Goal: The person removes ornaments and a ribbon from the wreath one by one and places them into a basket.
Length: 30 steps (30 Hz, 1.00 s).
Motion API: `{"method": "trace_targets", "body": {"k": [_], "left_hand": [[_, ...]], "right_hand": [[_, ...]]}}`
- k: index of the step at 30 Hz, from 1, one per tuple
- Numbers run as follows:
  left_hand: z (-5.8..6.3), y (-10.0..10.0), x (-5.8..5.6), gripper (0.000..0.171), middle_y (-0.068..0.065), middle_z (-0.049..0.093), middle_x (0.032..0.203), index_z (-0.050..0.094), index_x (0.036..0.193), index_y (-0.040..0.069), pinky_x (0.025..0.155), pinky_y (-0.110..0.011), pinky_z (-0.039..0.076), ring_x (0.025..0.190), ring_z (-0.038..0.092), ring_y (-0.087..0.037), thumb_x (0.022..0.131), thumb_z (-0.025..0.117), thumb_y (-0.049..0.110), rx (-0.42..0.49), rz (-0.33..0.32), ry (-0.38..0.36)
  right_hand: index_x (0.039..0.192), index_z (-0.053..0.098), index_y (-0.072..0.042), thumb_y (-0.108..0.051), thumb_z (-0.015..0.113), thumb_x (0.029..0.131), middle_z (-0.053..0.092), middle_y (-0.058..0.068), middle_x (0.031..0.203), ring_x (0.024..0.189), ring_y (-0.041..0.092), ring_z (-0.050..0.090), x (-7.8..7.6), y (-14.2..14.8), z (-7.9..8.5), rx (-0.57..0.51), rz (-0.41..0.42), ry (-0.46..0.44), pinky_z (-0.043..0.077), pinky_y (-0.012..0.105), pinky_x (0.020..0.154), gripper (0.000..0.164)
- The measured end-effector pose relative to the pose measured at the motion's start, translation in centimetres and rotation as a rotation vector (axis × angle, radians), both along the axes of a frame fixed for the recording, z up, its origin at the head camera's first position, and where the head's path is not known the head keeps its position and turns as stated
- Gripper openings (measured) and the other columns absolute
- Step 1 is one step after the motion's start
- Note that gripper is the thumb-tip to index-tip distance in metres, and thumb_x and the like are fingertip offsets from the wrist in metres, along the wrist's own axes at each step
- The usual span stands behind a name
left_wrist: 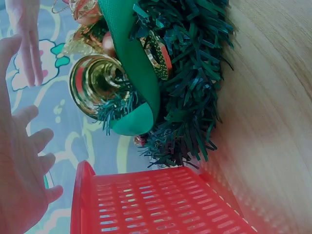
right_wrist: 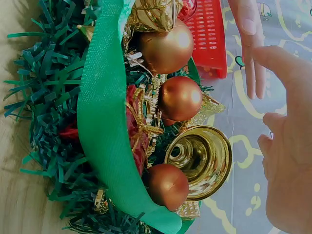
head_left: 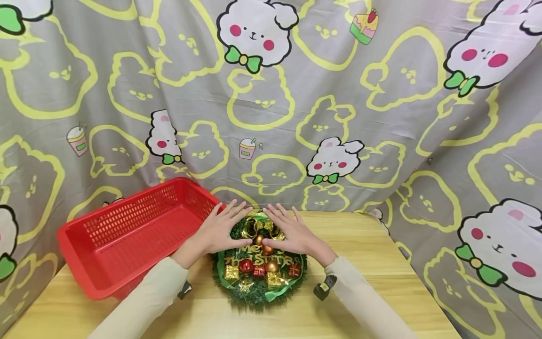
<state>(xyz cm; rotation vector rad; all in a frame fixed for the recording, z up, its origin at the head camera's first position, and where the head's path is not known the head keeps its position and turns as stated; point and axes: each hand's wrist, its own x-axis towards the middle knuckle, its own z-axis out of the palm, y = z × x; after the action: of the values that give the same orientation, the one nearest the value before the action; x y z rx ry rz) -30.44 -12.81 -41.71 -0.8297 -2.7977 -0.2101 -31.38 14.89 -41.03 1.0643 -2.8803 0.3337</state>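
A round Christmas wreath (head_left: 254,300) of green tinsel lies on the table. It carries gold "Merry Christmas" lettering, gold bells (right_wrist: 204,163), copper baubles (right_wrist: 180,97), small gift boxes, a gold star and a green ribbon (right_wrist: 105,97). Over its upper left part is my left hand (head_left: 221,229), fingers spread and holding nothing. My right hand (head_left: 292,231) mirrors it over the upper right part, also with spread fingers and an empty palm. The thumbs point toward each other above the baubles. In both wrist views a gap shows between palm and decorations.
A red plastic basket (head_left: 78,273) with slotted sides stands left of the wreath, its near corner close to the left forearm. Wooden tabletop (head_left: 360,301) extends right and in front. A grey cartoon-print curtain (head_left: 279,141) hangs behind and at both sides.
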Motion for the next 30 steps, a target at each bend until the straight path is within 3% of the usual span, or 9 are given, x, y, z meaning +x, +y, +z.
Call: {"method": "trace_targets", "body": {"k": [8, 16, 24, 30], "left_hand": [[-0.2, 0.0, -0.1, 0.09, -0.002, 0.026, 0.169, 0.024, 0.163, 0.03, 0.124, -0.064, 0.014, 0.159, 0.017, -0.031, 0.09, 0.052, 0.075, 0.018, -0.014, 0.002], [-0.4, 0.0, -0.2, 0.086, -0.004, 0.037, 0.164, 0.03, 0.161, 0.029, 0.122, -0.065, 0.019, 0.156, 0.026, -0.033, 0.09, 0.06, 0.067, 0.031, -0.074, 0.057], [-0.7, 0.4, -0.1, 0.076, -0.006, 0.05, 0.154, 0.048, 0.152, 0.019, 0.121, -0.062, 0.025, 0.149, 0.037, -0.035, 0.089, 0.068, 0.058, 0.064, -0.166, 0.104], [-0.8, 1.3, 0.2, 0.069, -0.007, 0.059, 0.143, 0.055, 0.146, 0.018, 0.118, -0.059, 0.032, 0.142, 0.046, -0.031, 0.089, 0.071, 0.052, 0.042, -0.235, 0.153]], "right_hand": [[0.164, 0.007, -0.033, -0.073, 0.043, 0.096, 0.005, -0.01, 0.171, 0.16, 0.022, 0.003, -0.5, 0.5, 0.1, -0.048, 0.015, -0.021, -0.007, 0.06, 0.124, 0.087], [0.164, 0.018, -0.031, -0.057, 0.058, 0.097, 0.019, -0.004, 0.17, 0.16, 0.024, 0.011, -0.9, 3.6, -0.6, -0.119, 0.008, -0.002, -0.002, 0.062, 0.124, 0.082], [0.158, 0.038, -0.016, -0.042, 0.068, 0.095, 0.033, 0.009, 0.166, 0.156, 0.034, 0.022, -0.9, 6.6, -1.8, -0.132, 0.035, 0.037, 0.008, 0.069, 0.121, 0.075], [0.154, 0.045, -0.011, -0.044, 0.07, 0.092, 0.038, 0.013, 0.163, 0.154, 0.036, 0.028, -1.0, 8.3, -2.5, -0.099, 0.054, 0.055, 0.014, 0.069, 0.12, 0.074]]}}
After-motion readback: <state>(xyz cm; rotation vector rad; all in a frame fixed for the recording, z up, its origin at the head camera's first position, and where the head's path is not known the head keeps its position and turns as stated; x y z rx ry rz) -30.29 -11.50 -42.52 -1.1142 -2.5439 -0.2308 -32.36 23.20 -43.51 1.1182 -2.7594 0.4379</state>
